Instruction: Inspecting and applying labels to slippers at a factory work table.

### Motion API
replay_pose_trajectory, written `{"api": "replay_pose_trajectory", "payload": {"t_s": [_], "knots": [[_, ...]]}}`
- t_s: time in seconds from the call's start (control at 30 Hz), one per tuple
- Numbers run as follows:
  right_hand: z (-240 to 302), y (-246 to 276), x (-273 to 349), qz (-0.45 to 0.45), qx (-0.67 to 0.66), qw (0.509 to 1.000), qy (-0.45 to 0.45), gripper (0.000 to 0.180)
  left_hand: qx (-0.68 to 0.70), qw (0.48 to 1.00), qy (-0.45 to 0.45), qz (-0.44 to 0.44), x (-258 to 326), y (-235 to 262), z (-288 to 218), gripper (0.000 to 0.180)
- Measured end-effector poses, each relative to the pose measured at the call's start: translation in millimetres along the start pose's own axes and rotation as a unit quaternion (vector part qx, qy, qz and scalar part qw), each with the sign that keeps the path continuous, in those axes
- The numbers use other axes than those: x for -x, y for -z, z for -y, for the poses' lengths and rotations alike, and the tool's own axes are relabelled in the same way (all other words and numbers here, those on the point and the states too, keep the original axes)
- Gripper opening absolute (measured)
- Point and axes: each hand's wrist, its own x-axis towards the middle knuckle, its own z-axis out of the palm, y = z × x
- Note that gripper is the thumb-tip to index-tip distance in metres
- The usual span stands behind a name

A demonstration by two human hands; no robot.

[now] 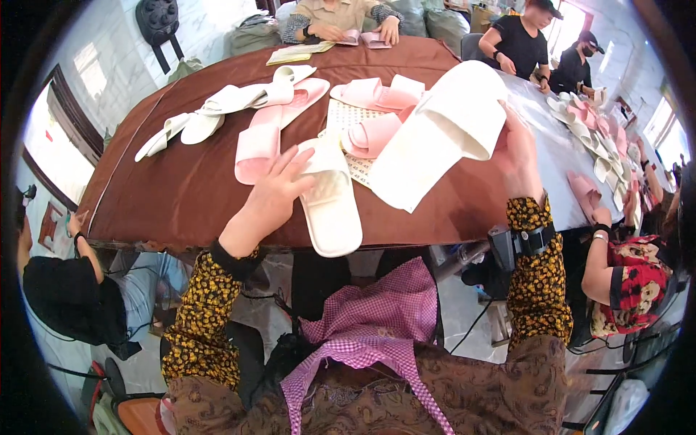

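A white slipper is raised above the table, gripped at its right side by my right hand, whose fingers are partly hidden behind it. Its lower end is a flat white piece with a straight edge; I cannot tell whether that is sole or a sheet. My left hand has its fingers stretched apart, touching the strap edge of another white slipper that reaches to the near table edge. Beyond lie pink slippers, more pink slippers on a patterned sheet, and several white slippers.
The brown-covered table curves around in front of me. Across it, a person handles pink slippers beside a stack of pale sheets. At right, co-workers surround a grey table heaped with slippers. Another person sits at left.
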Motion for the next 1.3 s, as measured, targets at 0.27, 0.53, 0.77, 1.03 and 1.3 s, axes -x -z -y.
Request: {"api": "replay_pose_trajectory", "payload": {"t_s": [0.27,0.53,0.77,1.03,1.3], "knots": [[-25,-61,22,0.121,0.108,0.985,-0.062,0.019,0.412,0.871,0.259,-0.065,12,35,-26,0.035],[-96,-129,39,0.272,0.151,0.934,-0.174,0.028,0.648,0.641,0.391,-0.128,28,58,-69,0.069],[-113,-113,41,0.432,0.515,0.731,0.119,0.046,0.512,0.653,0.528,-0.181,81,62,-57,0.065],[-145,-105,43,0.392,0.62,0.627,0.263,0.032,0.598,0.638,0.467,-0.133,71,52,-45,0.062],[-141,-115,47,0.41,0.597,0.635,0.269,0.034,0.577,0.65,0.469,-0.156,60,38,-15,0.058]]}}
